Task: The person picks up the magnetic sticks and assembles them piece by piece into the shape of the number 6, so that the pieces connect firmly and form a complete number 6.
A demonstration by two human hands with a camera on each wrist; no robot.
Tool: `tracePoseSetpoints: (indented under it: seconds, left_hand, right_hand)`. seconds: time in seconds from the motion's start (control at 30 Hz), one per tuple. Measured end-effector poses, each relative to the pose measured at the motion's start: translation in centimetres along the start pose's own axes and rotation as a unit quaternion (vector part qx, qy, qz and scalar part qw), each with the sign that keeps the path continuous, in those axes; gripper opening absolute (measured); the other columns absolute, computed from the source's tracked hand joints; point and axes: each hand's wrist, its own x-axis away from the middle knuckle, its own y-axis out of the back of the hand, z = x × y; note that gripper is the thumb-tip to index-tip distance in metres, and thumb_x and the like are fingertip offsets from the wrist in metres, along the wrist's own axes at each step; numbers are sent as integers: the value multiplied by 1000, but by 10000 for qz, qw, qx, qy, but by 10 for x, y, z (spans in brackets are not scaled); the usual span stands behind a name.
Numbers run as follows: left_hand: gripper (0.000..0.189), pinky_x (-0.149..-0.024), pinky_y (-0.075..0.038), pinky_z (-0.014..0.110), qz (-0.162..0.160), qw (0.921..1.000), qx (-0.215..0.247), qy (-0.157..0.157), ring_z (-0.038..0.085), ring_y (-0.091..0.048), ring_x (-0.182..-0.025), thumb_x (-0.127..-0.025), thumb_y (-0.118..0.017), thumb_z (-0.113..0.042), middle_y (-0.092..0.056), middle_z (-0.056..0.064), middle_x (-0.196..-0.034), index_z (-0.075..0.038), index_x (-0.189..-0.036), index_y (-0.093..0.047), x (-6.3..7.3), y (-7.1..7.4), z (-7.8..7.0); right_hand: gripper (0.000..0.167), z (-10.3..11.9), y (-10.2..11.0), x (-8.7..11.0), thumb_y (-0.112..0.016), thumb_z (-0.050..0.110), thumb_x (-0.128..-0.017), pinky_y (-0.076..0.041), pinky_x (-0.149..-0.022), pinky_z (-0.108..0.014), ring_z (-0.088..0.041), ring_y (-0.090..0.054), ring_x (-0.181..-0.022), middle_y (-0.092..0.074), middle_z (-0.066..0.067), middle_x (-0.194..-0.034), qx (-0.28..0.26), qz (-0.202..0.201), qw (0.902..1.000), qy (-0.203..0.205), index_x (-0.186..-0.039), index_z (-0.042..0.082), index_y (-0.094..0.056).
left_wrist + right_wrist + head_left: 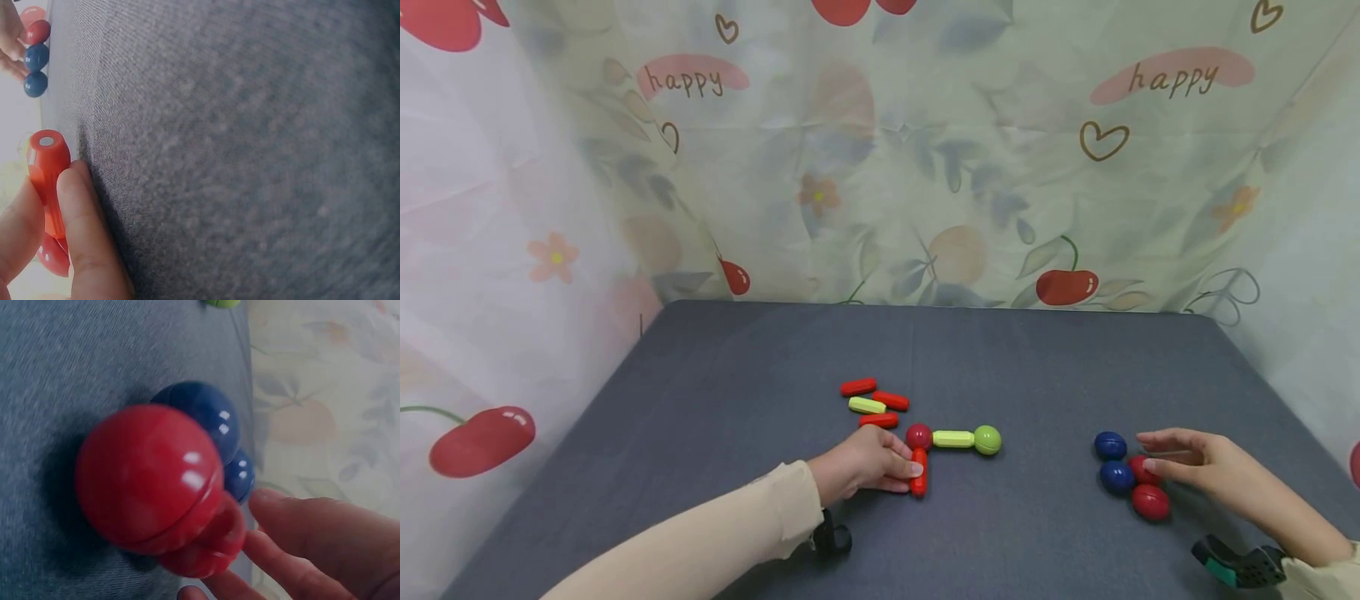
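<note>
My left hand (876,460) pinches a red rod (919,473) between thumb and fingers. Its far end meets a red ball (918,437), from which a yellow-green rod (953,439) runs right to a green ball (987,440). In the left wrist view, the held red rod (50,156) shows a round silvery spot on its near end. My right hand (1206,462) reaches over a cluster of balls, fingers loosely extended around the rear red ball (1142,469). A nearer red ball (1151,502) and two blue balls (1117,477) lie beside it.
Several loose rods lie behind my left hand, among them a yellow-green rod (867,406) and a red rod (858,387). The dark grey tabletop (760,358) ends at a patterned curtain (880,167). Each wrist wears a black device (1240,563).
</note>
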Motion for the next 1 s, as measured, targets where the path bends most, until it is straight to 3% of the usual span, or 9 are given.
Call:
tracePoseSetpoints:
  seconds: [0.2, 0.53, 0.77, 1.0]
  left_hand:
    - [19, -69, -58, 30, 24, 10000, 7, 21, 11, -65, -66, -83, -74, -4, -65, 9, -85, 1, -97, -63, 0, 0, -1]
    - [19, -69, -58, 30, 48, 10000, 25, -15, 11, -65, -66, -82, -74, -3, -64, 9, -86, 2, -97, -63, 0, 1, -1]
    - [19, -70, -58, 30, 93, 10000, 25, -19, 11, -65, -67, -83, -74, -3, -64, 9, -86, 2, -98, -63, 1, 1, -1]
    - [19, -70, -58, 30, 120, 9999, 40, -39, 12, -65, -68, -83, -74, -4, -64, 8, -86, 2, -98, -63, 1, 1, -1]
  right_hand:
    - [53, -5, 0, -4, -60, 33, -96, -54, -81, -45, -35, -64, -105, -62, -26, -123, 7, 164, 9999, -46, -131, -6, -54]
    - [51, -6, 1, -8, -59, 35, -96, -54, -82, -43, -27, -63, -106, -66, -19, -119, -27, 494, 9987, -150, -127, -6, -58]
    - [49, -4, 2, -7, -60, 33, -96, -54, -75, -31, -13, -64, -95, -67, -17, -116, 22, 352, 9994, -64, -126, -5, -59]
    - [54, 8, 8, -2, -60, 34, -96, -57, -75, -35, -20, -67, -96, -66, -18, -116, -252, 100, 9993, -248, -130, -7, -54]
